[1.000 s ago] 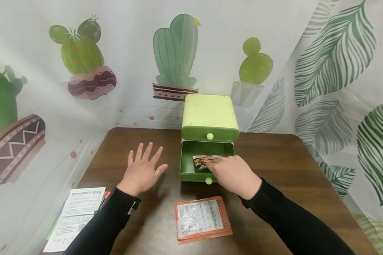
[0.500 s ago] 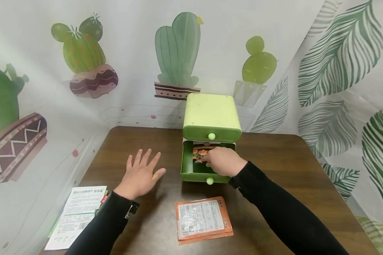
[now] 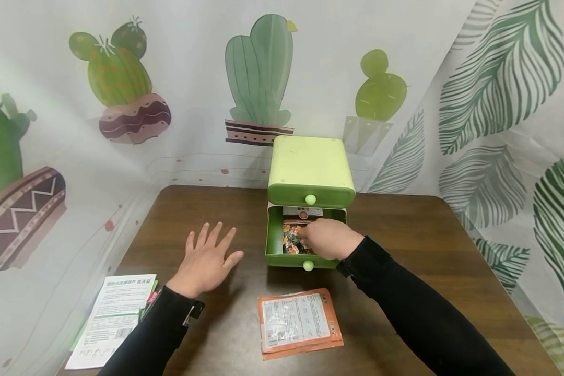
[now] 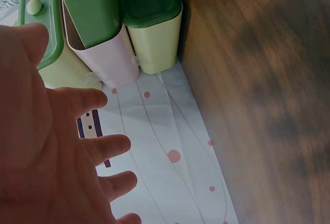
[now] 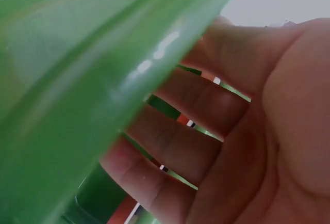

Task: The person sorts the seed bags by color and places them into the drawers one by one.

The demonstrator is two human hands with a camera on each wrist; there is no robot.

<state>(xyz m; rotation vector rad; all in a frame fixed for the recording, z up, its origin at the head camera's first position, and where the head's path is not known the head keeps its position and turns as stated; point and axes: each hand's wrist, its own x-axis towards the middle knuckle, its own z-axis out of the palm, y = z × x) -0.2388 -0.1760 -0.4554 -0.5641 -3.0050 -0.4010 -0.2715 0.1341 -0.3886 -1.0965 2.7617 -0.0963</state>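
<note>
A small drawer cabinet (image 3: 312, 161) has a light green top and green drawers. One lower drawer (image 3: 289, 260) is pulled out. Inside it lies a dark packet (image 3: 291, 237) with an orange picture and a whitish upper end. My right hand (image 3: 330, 238) reaches over the drawer front, its fingertips at the packet. In the right wrist view the fingers (image 5: 175, 146) extend behind the blurred green drawer wall (image 5: 98, 95), which hides their tips. To the left of the cabinet, my left hand (image 3: 206, 261) has its fingers spread and holds nothing.
An orange packet (image 3: 336, 313) with a white label lies flat on the brown table (image 3: 404, 224) before the drawer. At the left edge is a stack of packets with a white printed one (image 3: 115, 313) on top. A cactus-print cloth (image 3: 188, 94) hangs behind.
My right hand has moved farther into the drawer. The dark packet slid back, then came to lie flatter, with more of its face showing. The left hand shifted slightly down.
</note>
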